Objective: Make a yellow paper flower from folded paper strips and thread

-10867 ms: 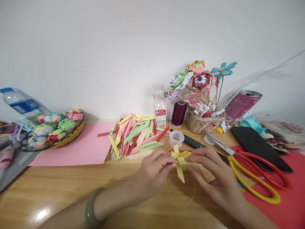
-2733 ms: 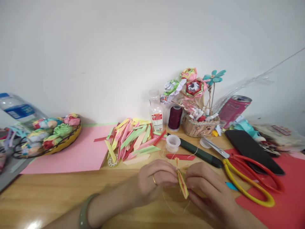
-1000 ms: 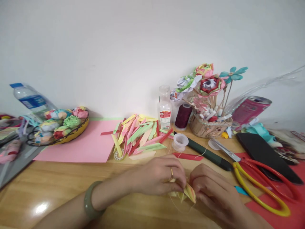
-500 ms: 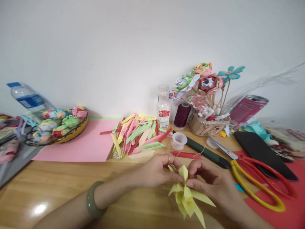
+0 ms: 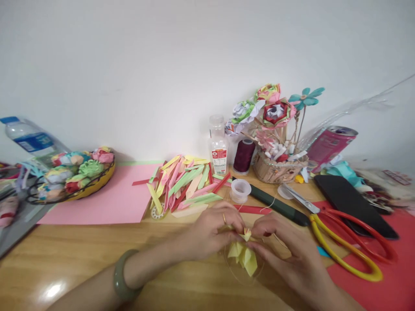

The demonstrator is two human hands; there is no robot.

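Note:
A yellow folded-paper flower [image 5: 243,255] hangs between my two hands over the wooden table, its petals pointing down. My left hand [image 5: 218,231] pinches it near its top between thumb and fingers. From the other side my right hand [image 5: 281,242] closes on it, thumb against the paper and index finger curled. A small pinkish tuft [image 5: 247,232] shows at the flower's upper end. Loose thin thread [image 5: 231,270] loops below and around the flower. The fingers partly hide where the flower is gripped.
Cut paper strips [image 5: 181,181] lie on pink paper [image 5: 97,209] beyond my left hand. Behind the hands stand a clear bottle [image 5: 218,149], a dark thread spool [image 5: 243,157] and a basket of paper flowers [image 5: 279,169]. Scissors [image 5: 348,268] and a black phone [image 5: 353,207] are at right.
The flower has turned between my fingers: the long side petals no longer show, and its tufted tip now does. A loop of thread has come into sight. The view has shifted slightly.

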